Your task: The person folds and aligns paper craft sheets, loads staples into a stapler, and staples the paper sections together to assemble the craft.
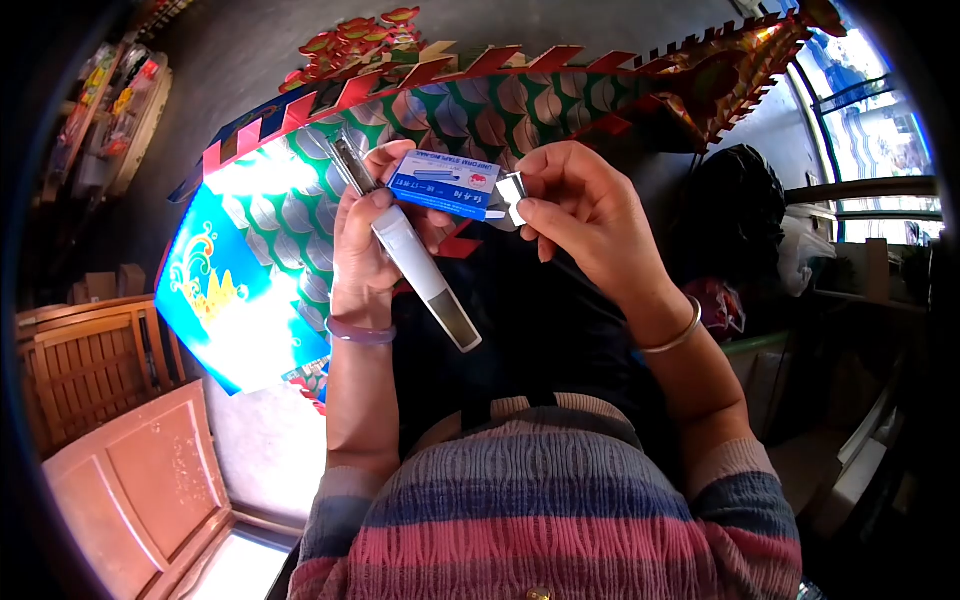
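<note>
My left hand (375,215) is closed round an opened-out stapler with a long white arm (425,275) and a metal magazine (350,163). The same hand also grips a small blue and white staple box (443,184) printed with staple lettering. Thumb and fingers of my right hand (585,215) pinch the white end flap (511,192) at the box's right end. How many staples are inside the box is hidden.
Behind my hands stretches a long paper figure with green and silver scales (470,110) and red zigzag edging. Its blue panel (230,300) lies at left. Brown wooden furniture (140,490) stands lower left; a black plastic bag (735,210) sits at right.
</note>
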`<move>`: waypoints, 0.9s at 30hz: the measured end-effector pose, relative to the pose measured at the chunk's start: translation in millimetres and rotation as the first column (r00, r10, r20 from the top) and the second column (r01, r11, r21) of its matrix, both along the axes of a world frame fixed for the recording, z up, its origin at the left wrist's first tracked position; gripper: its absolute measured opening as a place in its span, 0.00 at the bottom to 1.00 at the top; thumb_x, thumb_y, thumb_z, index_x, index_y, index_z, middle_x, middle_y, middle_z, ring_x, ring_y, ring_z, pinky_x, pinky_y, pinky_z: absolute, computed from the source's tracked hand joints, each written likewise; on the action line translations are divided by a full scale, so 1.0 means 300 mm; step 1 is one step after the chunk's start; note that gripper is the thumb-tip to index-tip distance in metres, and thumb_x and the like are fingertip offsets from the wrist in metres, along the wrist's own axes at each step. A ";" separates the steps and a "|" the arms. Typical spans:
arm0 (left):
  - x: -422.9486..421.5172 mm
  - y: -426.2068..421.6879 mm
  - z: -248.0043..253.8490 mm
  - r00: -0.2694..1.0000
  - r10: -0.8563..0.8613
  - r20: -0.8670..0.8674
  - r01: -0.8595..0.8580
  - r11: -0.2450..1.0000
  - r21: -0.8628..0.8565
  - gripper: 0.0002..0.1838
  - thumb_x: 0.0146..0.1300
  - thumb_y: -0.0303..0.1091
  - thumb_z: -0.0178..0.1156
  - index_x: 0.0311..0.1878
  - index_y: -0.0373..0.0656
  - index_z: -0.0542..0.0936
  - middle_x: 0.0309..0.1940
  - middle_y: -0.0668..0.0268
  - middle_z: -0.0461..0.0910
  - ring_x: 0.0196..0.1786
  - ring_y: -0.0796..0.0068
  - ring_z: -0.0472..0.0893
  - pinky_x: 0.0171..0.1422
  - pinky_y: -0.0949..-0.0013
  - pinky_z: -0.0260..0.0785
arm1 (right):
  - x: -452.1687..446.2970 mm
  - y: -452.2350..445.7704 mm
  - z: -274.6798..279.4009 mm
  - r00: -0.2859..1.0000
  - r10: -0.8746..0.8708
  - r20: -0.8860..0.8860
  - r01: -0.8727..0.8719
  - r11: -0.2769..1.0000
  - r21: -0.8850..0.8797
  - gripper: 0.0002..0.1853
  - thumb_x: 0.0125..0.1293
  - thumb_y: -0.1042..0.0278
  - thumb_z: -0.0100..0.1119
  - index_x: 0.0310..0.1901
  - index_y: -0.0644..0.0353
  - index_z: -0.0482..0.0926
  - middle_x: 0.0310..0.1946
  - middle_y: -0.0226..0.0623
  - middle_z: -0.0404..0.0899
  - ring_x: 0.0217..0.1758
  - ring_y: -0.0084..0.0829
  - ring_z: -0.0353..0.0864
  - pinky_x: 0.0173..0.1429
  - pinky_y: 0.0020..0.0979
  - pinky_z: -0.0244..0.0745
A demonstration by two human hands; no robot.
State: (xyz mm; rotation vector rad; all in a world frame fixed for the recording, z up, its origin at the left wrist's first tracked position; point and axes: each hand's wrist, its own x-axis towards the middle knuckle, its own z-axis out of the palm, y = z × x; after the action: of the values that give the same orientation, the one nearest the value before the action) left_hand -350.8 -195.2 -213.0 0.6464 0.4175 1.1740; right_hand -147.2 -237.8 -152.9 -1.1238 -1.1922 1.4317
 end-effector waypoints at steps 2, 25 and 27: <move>-0.001 0.001 0.000 1.000 -0.004 0.003 0.004 1.000 0.006 0.24 0.55 0.34 0.53 0.55 0.36 0.65 0.34 0.53 0.76 0.27 0.64 0.81 0.20 0.70 0.75 | 0.003 0.007 0.009 0.999 0.019 0.040 -0.019 1.000 0.000 0.12 0.57 0.79 0.57 0.43 0.68 0.69 0.30 0.36 0.74 0.28 0.19 0.76 0.25 0.19 0.72; -0.017 0.001 -0.016 0.996 -0.046 0.070 0.046 0.999 0.002 0.22 0.56 0.31 0.50 0.53 0.35 0.64 0.39 0.53 0.75 0.27 0.63 0.82 0.21 0.69 0.77 | -0.022 0.081 0.140 0.987 0.041 -0.153 -0.041 0.999 0.000 0.15 0.63 0.71 0.51 0.50 0.67 0.71 0.30 0.36 0.74 0.29 0.25 0.78 0.28 0.22 0.73; -0.018 0.002 -0.018 0.995 -0.048 0.089 0.047 0.999 0.010 0.22 0.56 0.31 0.50 0.54 0.34 0.64 0.39 0.53 0.75 0.27 0.63 0.82 0.21 0.69 0.77 | -0.018 0.084 0.140 0.975 0.017 -0.223 -0.029 0.998 -0.050 0.14 0.64 0.69 0.49 0.48 0.66 0.71 0.30 0.35 0.74 0.28 0.25 0.77 0.27 0.22 0.72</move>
State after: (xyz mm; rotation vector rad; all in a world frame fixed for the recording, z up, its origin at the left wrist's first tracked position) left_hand -356.3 -194.8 -218.3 0.6051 0.3208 1.1553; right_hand -152.5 -212.6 -110.9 -0.9584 -1.0168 1.5696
